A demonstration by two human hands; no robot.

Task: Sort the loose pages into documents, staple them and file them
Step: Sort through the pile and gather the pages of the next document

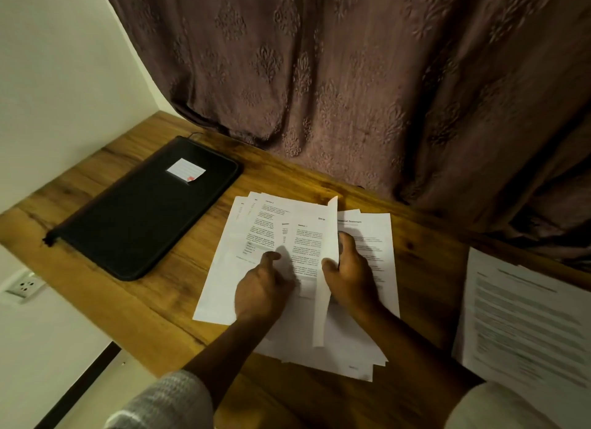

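Note:
A fanned pile of loose printed pages (256, 236) lies in the middle of the wooden desk (134, 297). My right hand (348, 275) pinches one page (327, 268) between thumb and fingers and holds it up on edge, nearly vertical, above the pile. My left hand (260, 288) rests on the pile to the left of that page, its thumb stretched out on the paper and the fingers curled under. A black zip folder (144, 214) with a small white label lies flat at the back left of the desk. No stapler is in view.
A separate sheaf of printed pages (524, 320) lies at the desk's right edge. A mauve patterned curtain (351, 77) hangs along the back of the desk. A white wall (64, 77) with a socket (24, 286) is at the left.

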